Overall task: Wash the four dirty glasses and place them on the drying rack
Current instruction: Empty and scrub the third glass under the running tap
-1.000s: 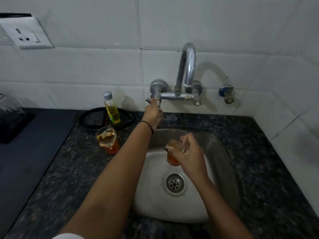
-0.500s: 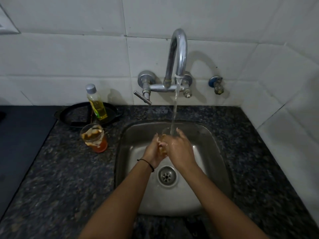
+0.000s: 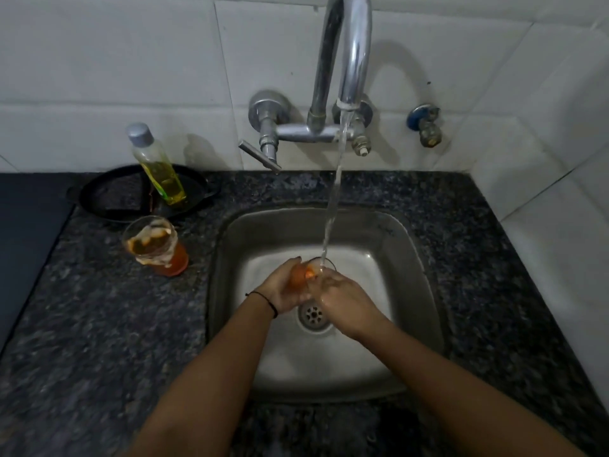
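From the head camera, you held both hands low over the steel sink (image 3: pixel 408 291), close together above the drain (image 3: pixel 313 314). Your left hand (image 3: pixel 286 286), with a thin dark band at its wrist, was curled around a glass (image 3: pixel 309 274) with orange residue in it, the fingers wrapped on its left side. Your right hand (image 3: pixel 342 300) was closed against the same glass from the right, so the two hands met around it and hid most of it; only part of the rim and an orange patch showed between them. The glass was inside the sink basin, held up off the bottom, its mouth toward the wall.

Water (image 3: pixel 333 206) ran in a thin stream from the curved tap (image 3: pixel 349 61) on the tiled wall and landed right at the rim of the glass, where your right fingers touched it. The tap's lever handle (image 3: pixel 260 156) pointed out to the left and down.

On the dark speckled worktop (image 3: pixel 99 308), left of the sink, a second dirty glass (image 3: pixel 155 245) stood tilted in view, with orange liquid at its base and pale smears up its wall. Just behind it lay a black round pan (image 3: pixel 108 199), and a clear bottle (image 3: pixel 158 166) of yellow liquid with a grey cap leaned inside that pan. A small valve (image 3: pixel 425 125) with a blue ring sat on the wall, to the right of the tap.
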